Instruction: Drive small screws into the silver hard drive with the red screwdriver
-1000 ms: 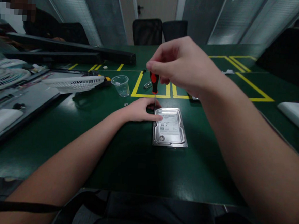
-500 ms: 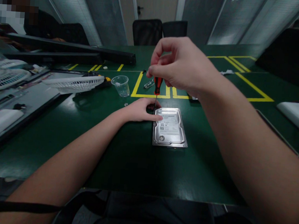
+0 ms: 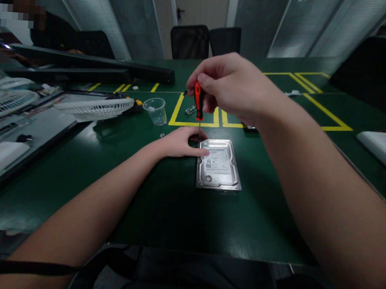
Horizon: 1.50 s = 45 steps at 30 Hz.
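A silver hard drive [image 3: 222, 168] with a printed label lies flat on the green table [image 3: 161, 212]. My left hand [image 3: 186, 142] grips its far left corner, the thumb resting on the top face and the fingers reaching round the far side, partly hidden. Above that corner, my right hand [image 3: 217, 82] has its fingers closed on the handle of a red and black screwdriver [image 3: 199, 103]. The shaft points down, its tip at the drive's upper left corner; exact contact is too small to tell.
A clear plastic cup [image 3: 155, 112] stands left of the drive, with tiny screws [image 3: 162, 135] near it. White fan parts [image 3: 96, 108] and a dark flat panel [image 3: 70, 142] fill the left side. A white object [image 3: 381, 149] lies right. A person [image 3: 52, 29] sits far left.
My right hand has shifted slightly left and down, and its fingers have turned around the screwdriver, baring more of the handle. The left hand and the hard drive have stayed in place.
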### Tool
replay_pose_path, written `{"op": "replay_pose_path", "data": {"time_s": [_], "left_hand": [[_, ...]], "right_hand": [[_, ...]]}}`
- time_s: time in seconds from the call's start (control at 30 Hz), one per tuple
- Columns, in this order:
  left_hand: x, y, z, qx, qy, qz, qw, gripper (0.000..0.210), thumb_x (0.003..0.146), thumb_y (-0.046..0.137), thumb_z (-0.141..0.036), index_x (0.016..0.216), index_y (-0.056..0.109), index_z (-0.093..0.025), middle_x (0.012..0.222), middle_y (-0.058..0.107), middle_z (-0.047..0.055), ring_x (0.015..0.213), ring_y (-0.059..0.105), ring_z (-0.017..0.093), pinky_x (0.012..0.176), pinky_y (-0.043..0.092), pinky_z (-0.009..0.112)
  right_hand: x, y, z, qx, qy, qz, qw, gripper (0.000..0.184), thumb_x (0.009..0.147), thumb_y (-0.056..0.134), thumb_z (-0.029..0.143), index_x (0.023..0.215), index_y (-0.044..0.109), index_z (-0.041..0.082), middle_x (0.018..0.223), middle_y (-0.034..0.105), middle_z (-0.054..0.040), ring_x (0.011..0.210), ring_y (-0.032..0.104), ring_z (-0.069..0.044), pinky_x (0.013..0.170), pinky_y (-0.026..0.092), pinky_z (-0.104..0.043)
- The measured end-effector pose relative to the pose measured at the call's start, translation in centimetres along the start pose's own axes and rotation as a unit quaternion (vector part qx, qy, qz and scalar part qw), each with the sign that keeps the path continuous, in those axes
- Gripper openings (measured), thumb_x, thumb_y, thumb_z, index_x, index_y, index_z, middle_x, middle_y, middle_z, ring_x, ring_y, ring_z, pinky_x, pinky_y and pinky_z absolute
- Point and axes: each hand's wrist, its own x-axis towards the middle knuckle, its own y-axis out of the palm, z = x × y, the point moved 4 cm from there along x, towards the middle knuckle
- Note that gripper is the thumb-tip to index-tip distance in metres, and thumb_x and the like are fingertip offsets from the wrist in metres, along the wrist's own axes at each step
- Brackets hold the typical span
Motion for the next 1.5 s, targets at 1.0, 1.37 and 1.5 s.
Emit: {"op": "replay_pose_path", "data": {"time_s": [1.0, 1.37, 1.5], "left_hand": [[0.0, -0.1, -0.2, 0.004, 0.0, 0.002, 1.0, 0.063, 0.08, 0.083, -0.063, 0.123, 0.073, -0.019, 0.128, 0.075, 0.012, 0.114, 0.071, 0.031, 0.103, 0.056, 0.047], [0.0, -0.1, 0.0, 0.0, -0.003, -0.001, 1.0, 0.064, 0.08, 0.084, -0.063, 0.125, 0.072, -0.019, 0.13, 0.075, 0.012, 0.116, 0.07, 0.031, 0.105, 0.055, 0.046], [0.0, 0.0, -0.1, -0.004, 0.0, -0.002, 1.0, 0.064, 0.08, 0.084, -0.062, 0.125, 0.072, -0.018, 0.13, 0.075, 0.012, 0.116, 0.071, 0.031, 0.106, 0.056, 0.047]], "right_hand": [[-0.2, -0.4, 0.6, -0.043, -0.068, -0.021, 0.997, 0.019, 0.088, 0.082, 0.017, 0.082, 0.071, 0.031, 0.09, 0.08, 0.0017, 0.095, 0.075, -0.024, 0.069, 0.057, -0.032], [-0.4, 0.3, 1.1, -0.016, -0.023, 0.012, 1.0, 0.026, 0.102, 0.066, 0.02, 0.079, 0.074, 0.03, 0.078, 0.072, -0.0015, 0.057, 0.059, -0.017, 0.049, 0.041, -0.03], [-0.5, 0.5, 1.0, 0.005, 0.009, 0.014, 1.0, 0.026, 0.101, 0.065, 0.017, 0.082, 0.076, 0.03, 0.072, 0.068, -0.0028, 0.058, 0.064, -0.02, 0.051, 0.045, -0.03]]}}
